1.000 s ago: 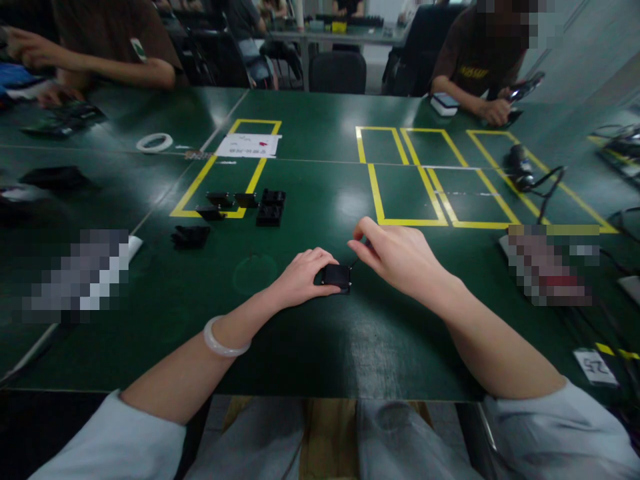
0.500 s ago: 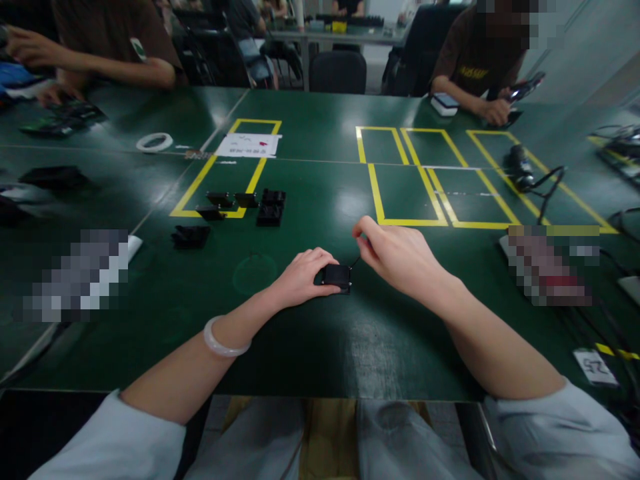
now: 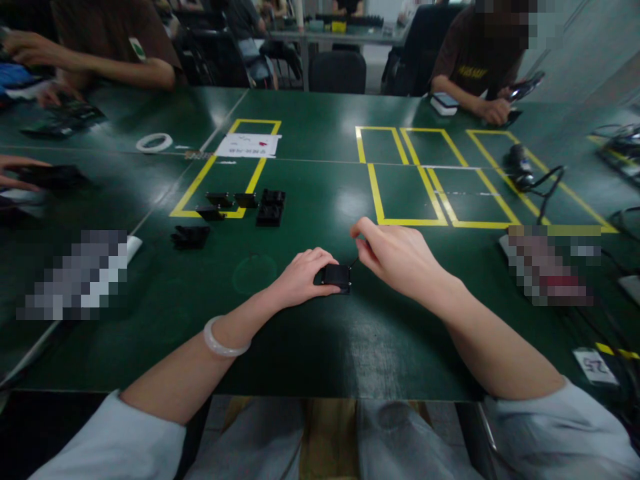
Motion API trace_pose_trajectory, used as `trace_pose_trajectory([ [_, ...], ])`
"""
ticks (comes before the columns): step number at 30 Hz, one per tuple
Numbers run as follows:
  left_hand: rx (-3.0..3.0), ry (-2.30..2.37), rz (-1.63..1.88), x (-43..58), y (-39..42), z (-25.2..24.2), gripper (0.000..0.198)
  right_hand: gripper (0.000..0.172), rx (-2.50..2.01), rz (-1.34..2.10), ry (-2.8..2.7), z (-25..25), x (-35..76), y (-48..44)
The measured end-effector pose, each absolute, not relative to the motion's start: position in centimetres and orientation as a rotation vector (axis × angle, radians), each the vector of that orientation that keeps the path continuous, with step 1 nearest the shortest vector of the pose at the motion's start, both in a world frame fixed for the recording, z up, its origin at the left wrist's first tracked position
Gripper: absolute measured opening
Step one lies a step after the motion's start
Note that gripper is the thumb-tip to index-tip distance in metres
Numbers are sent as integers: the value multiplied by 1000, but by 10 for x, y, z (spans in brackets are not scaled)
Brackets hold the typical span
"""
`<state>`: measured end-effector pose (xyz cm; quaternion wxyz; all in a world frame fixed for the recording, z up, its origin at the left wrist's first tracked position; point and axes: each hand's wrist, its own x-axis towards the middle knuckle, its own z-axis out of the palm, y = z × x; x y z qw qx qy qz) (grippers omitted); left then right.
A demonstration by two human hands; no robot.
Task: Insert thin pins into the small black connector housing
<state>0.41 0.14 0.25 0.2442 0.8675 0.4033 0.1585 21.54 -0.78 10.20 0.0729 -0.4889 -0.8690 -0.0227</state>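
Note:
A small black square part (image 3: 337,277) lies on the green table (image 3: 310,333) in front of me. My left hand (image 3: 303,275) rests on the table with its fingers closed around the part's left side. My right hand (image 3: 395,257) hovers just right of it, fingers curled in a pinch on a thin dark tool whose tip points at the part's upper right corner. A pale bracelet (image 3: 220,340) circles my left wrist.
Several black parts (image 3: 270,205) sit on and by a yellow-taped rectangle (image 3: 200,180) at the left. More yellow outlines (image 3: 430,180) lie at the right, beside a cabled dark device (image 3: 520,167). Other people sit across the table; another person's hand (image 3: 20,170) shows at the left edge.
My right hand has shifted slightly to the left over the part. Another person's hand has come into view at the left edge. My left hand has stayed still.

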Motion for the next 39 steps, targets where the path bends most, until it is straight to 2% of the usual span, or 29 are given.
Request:
trace_pose_trajectory([
  [5, 2380, 1099, 428, 4, 2, 1, 39, 29, -1447, -13, -2590, 102, 216, -9],
  [10, 2376, 1100, 428, 4, 1, 2, 39, 40, -1506, -87, -2634, 102, 216, -7],
  [16, 2370, 1088, 449, 4, 1, 3, 38, 30, -1506, -43, -2588, 103, 215, -7],
  [21, 2362, 1095, 448, 4, 1, 3, 39, 29, -1444, -8, -2605, 105, 214, -7],
  [25, 2375, 1096, 442, 3, 1, 2, 40, 36, -1492, -78, -2658, 105, 213, -4],
  [34, 2356, 1094, 429, 4, 1, 3, 40, 27, -1393, -39, -2656, 108, 211, -5],
  [39, 2359, 1088, 443, 4, 0, 3, 39, 35, -1459, -137, -2689, 105, 209, -2],
])
